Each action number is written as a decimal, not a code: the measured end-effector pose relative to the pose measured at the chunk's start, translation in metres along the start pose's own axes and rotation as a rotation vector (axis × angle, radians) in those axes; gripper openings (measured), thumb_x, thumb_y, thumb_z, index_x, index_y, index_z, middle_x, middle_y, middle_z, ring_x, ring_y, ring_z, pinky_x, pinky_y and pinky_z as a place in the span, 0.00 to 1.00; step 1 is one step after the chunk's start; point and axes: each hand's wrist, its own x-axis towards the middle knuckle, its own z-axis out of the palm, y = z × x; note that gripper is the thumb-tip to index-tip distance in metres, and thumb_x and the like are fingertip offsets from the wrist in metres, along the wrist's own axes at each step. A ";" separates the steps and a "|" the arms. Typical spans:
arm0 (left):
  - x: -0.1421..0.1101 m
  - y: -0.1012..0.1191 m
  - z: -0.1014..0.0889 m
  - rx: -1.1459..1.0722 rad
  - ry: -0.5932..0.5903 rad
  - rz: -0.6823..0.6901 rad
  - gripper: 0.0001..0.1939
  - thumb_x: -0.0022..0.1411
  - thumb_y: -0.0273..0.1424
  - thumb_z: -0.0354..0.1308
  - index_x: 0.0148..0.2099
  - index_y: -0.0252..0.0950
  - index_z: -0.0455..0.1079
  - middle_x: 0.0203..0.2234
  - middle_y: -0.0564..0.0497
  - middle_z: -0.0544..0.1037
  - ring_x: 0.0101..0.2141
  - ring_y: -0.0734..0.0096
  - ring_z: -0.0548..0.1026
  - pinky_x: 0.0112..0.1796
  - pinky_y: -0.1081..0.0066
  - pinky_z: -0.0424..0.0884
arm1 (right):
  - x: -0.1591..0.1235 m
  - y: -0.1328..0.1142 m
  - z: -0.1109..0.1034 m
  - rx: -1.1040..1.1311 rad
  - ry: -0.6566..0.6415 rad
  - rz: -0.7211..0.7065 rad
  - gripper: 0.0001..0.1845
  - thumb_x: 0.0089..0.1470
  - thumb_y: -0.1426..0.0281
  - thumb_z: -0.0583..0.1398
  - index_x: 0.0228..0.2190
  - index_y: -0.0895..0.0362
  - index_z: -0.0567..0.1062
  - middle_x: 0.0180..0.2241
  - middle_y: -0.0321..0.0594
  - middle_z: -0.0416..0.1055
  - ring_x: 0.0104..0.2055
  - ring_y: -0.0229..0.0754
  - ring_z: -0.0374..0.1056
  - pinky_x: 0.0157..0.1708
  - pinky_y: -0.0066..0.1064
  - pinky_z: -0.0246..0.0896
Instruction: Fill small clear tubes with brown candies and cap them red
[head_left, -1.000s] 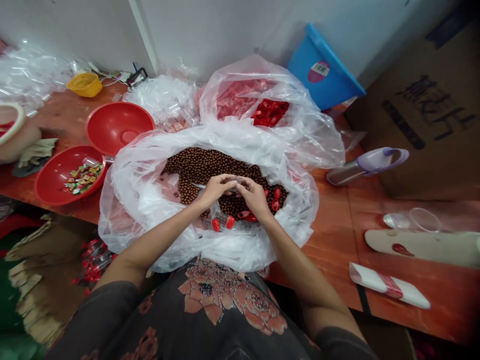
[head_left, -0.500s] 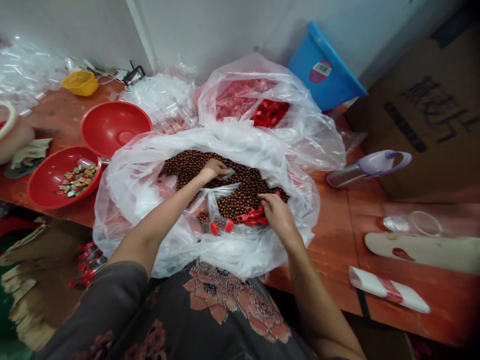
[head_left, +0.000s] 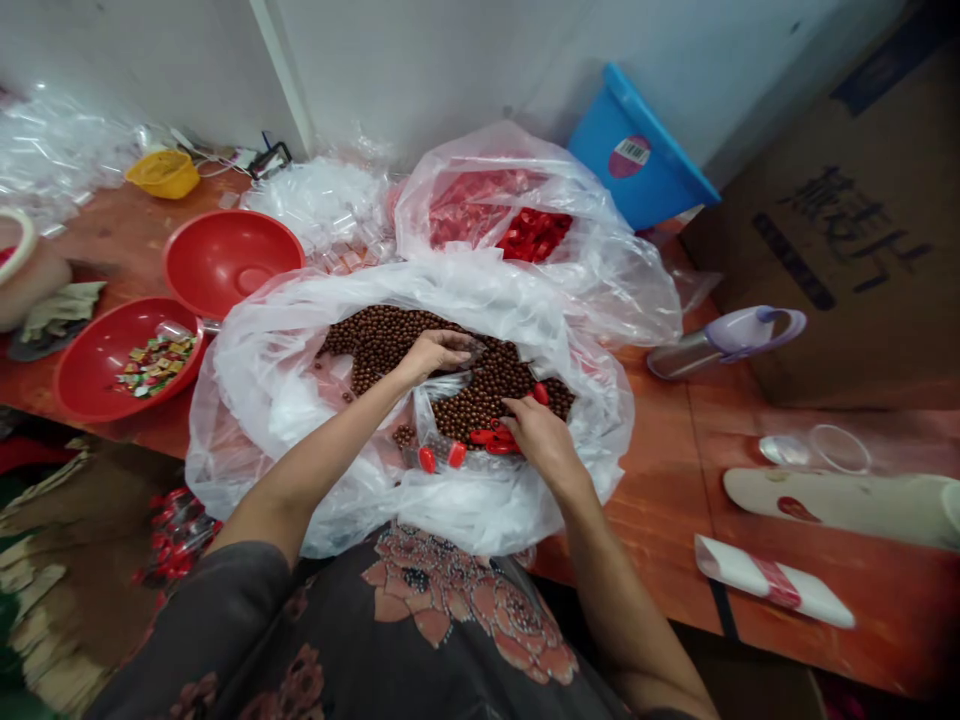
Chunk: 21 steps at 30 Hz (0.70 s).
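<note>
Small brown balls (head_left: 386,340) fill a large white plastic bag (head_left: 262,480) that lies opened out in front of me. My left hand (head_left: 431,355) is closed around a small clear plastic container (head_left: 472,346), held low over the balls. To the right, my right hand (head_left: 541,435) has its fingers drawn together above red plastic caps (head_left: 491,438); what is between its fingertips is hidden. Another red piece (head_left: 539,393) lies just past its knuckles. Two clear containers with red ends (head_left: 441,457) rest at the bag's near side.
Left on the orange table (head_left: 675,490) stand two red bowls (head_left: 232,235), the nearer with small wrapped pieces. Behind are a bag of red caps (head_left: 534,235), clear containers (head_left: 322,205) and a blue bin (head_left: 637,160). Rightward are a flask (head_left: 712,340) and a cardboard box (head_left: 825,260).
My left hand has shifted slightly right with the clear container, which looks darker now. My right hand has moved a little left and down over the red caps.
</note>
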 end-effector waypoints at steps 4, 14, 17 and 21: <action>-0.042 0.011 -0.008 -0.064 -0.078 -0.002 0.21 0.42 0.24 0.72 0.42 0.30 0.77 0.34 0.46 0.81 0.31 0.70 0.77 0.34 0.69 0.74 | -0.003 -0.005 -0.002 -0.023 -0.084 0.024 0.15 0.60 0.67 0.57 0.48 0.54 0.76 0.43 0.46 0.76 0.44 0.49 0.74 0.39 0.35 0.68; -0.124 0.005 -0.009 -0.201 0.011 0.118 0.21 0.43 0.23 0.71 0.43 0.31 0.75 0.39 0.48 0.80 0.38 0.71 0.78 0.44 0.68 0.75 | -0.011 -0.013 -0.001 0.088 -0.163 0.011 0.11 0.60 0.71 0.56 0.41 0.53 0.78 0.43 0.43 0.77 0.47 0.48 0.72 0.43 0.35 0.64; -0.128 -0.001 -0.009 -0.148 0.038 0.171 0.21 0.44 0.24 0.71 0.43 0.32 0.74 0.40 0.48 0.80 0.39 0.72 0.77 0.45 0.69 0.74 | -0.014 -0.015 -0.003 0.129 -0.139 0.039 0.12 0.61 0.72 0.55 0.42 0.54 0.77 0.42 0.42 0.77 0.45 0.46 0.72 0.42 0.34 0.63; -0.132 -0.014 -0.012 -0.096 0.020 0.201 0.21 0.46 0.26 0.71 0.44 0.33 0.73 0.40 0.49 0.80 0.40 0.72 0.77 0.45 0.70 0.73 | -0.020 -0.020 -0.003 0.171 -0.037 -0.027 0.12 0.63 0.67 0.55 0.43 0.53 0.78 0.43 0.42 0.75 0.46 0.45 0.70 0.43 0.33 0.63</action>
